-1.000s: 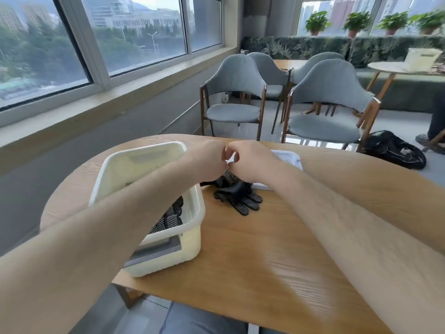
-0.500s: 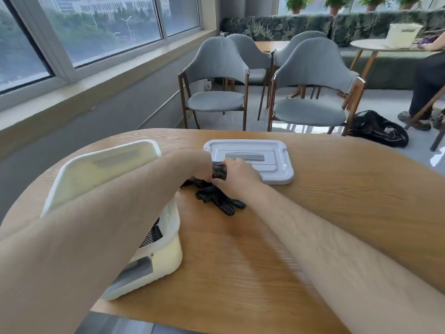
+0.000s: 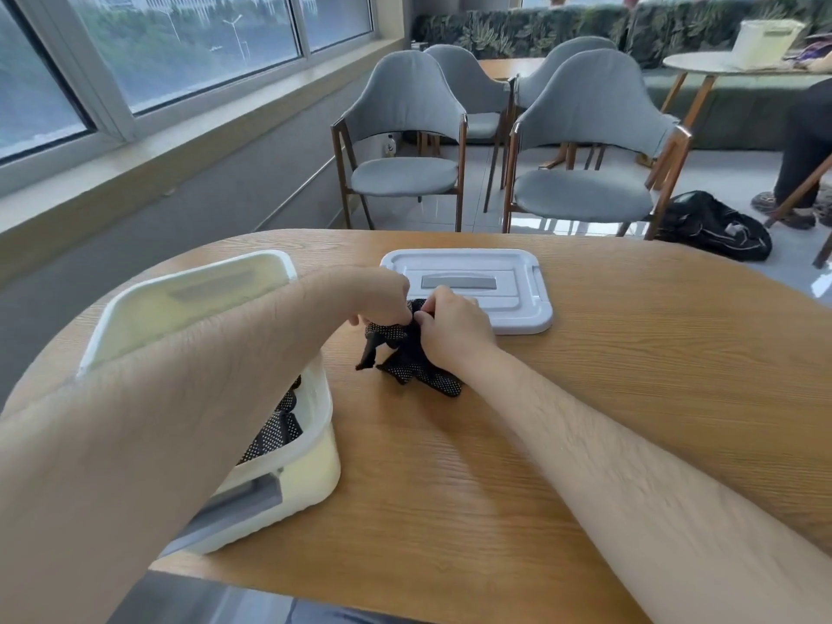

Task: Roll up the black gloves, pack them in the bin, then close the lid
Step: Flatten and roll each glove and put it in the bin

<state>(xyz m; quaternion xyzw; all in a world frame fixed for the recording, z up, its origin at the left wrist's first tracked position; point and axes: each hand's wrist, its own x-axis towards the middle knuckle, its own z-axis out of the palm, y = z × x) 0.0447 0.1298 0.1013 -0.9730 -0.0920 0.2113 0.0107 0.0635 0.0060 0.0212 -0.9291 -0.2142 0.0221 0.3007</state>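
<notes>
Lower now, left hand (image 3: 386, 300) and right hand (image 3: 452, 328) meet, pinching black dotted fabric gloves (image 3: 421, 373). More lie in the cream plastic bin (image 3: 317, 470); its pale grey lid (image 3: 517, 304) sits off.

head cam | looks forward-down | close over table (image 3: 585, 398) | single view

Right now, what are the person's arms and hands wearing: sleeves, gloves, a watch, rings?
The left forearm and right forearm are bare to the frame edge, no sleeve in view. The left hand and right hand wear no gloves; no watch or ring shows. Fine hair covers both forearms.
</notes>
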